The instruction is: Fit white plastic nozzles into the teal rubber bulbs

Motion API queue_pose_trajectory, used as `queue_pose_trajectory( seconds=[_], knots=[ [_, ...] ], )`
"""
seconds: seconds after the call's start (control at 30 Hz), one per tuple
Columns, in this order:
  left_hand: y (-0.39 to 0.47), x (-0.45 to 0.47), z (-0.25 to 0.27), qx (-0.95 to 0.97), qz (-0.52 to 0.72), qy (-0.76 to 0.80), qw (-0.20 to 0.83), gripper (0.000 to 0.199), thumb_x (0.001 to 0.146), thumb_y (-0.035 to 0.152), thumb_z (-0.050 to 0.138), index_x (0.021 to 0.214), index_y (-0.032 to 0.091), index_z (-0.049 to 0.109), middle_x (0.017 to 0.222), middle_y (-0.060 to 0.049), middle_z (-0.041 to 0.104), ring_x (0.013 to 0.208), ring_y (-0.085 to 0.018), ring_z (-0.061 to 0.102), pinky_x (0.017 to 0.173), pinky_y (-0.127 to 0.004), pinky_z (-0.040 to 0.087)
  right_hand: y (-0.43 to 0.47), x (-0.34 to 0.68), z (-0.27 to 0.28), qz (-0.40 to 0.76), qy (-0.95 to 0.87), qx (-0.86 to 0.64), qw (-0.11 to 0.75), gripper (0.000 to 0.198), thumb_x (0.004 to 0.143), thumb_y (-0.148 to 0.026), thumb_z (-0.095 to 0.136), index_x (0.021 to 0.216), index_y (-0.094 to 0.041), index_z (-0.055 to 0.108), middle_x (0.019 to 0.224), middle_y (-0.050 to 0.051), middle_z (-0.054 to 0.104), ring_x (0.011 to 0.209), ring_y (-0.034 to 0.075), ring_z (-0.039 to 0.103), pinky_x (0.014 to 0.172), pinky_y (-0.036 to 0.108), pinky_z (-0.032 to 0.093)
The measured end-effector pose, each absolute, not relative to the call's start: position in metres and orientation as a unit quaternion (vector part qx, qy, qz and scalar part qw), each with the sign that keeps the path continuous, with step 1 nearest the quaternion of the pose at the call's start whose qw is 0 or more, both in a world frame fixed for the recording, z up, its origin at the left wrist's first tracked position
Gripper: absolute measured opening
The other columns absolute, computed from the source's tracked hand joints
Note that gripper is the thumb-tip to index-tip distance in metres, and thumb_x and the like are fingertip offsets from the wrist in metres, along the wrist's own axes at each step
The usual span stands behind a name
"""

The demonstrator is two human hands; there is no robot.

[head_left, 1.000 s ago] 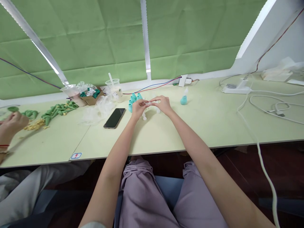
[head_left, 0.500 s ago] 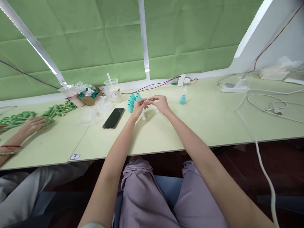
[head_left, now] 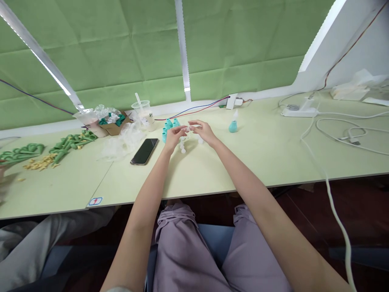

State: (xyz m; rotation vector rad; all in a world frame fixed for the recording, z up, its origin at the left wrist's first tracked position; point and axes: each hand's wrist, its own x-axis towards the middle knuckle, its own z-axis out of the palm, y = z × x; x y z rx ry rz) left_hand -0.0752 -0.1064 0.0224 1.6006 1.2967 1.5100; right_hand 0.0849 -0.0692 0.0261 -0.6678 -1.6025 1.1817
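- Forearms (head_left: 151, 188) reach forward over the table (head_left: 209, 174), angling inward so that the fingertips come together ahead of the person's lap.
- The left hand (head_left: 172, 138) has its back up and fingers pointing inward, their tips drawn together in a pinch on a small clear piece (head_left: 187, 129).
- The right hand (head_left: 205, 132) comes in from the other side, knuckles raised, forefinger stretched above the thumb with a slight gap; its tips are right at the piece, though from where I stand I cannot tell whether they grip it.
- That piece is between the two sets of fingertips, held above the table, too small for me to make out its shape.
- One clear bit (head_left: 182, 149) lies just this side of the left fingers, another (head_left: 200, 140) just below the right ones.
- Teal bulbs (head_left: 168, 125) stand clustered just behind the left fingers, partly hidden by them.
- A lone bulb (head_left: 233, 127) stands upright, apart from the right fingers on their outer side, a clear nozzle (head_left: 236, 114) on top.
- Left of the left fingers lies a phone (head_left: 144, 151), dark screen up, with a crumpled bag (head_left: 121, 142) beyond it.
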Motion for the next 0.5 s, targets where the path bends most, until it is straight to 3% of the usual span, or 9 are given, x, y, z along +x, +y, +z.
queue_pose_trajectory(
  seconds=[0.2, 0.33, 0.5],
  knots=[
    [-0.11, -0.071, 0.027, 0.603, 0.571, 0.496, 0.253, 0.025, 0.072, 0.035, 0.069, 0.087, 0.015, 0.071, 0.08, -0.009, 0.071, 0.072, -0.022, 0.067, 0.072, -0.04, 0.055, -0.082, 0.081, 0.029, 0.612, -0.602, -0.251, 0.446, 0.027, 0.07, -0.04, 0.075, 0.084, -0.017, 0.072, 0.085, 0.006, 0.074, 0.082, 0.017, 0.07, 0.083, 0.03, 0.055],
    [-0.111, -0.07, 0.028, 0.61, 0.568, 0.491, 0.253, 0.026, 0.07, 0.035, 0.071, 0.087, 0.015, 0.071, 0.078, -0.009, 0.071, 0.071, -0.023, 0.068, 0.071, -0.04, 0.056, -0.084, 0.081, 0.03, 0.628, -0.574, -0.251, 0.461, 0.027, 0.066, -0.038, 0.078, 0.081, -0.017, 0.072, 0.081, 0.005, 0.074, 0.079, 0.017, 0.071, 0.082, 0.03, 0.056],
    [-0.108, -0.068, 0.024, 0.651, 0.543, 0.454, 0.275, 0.029, 0.079, 0.039, 0.064, 0.092, 0.014, 0.068, 0.094, -0.012, 0.071, 0.082, -0.024, 0.067, 0.079, -0.042, 0.055, -0.076, 0.085, 0.025, 0.619, -0.563, -0.276, 0.472, 0.029, 0.062, -0.036, 0.082, 0.079, -0.016, 0.072, 0.08, 0.004, 0.074, 0.081, 0.017, 0.071, 0.084, 0.03, 0.056]
  ],
)
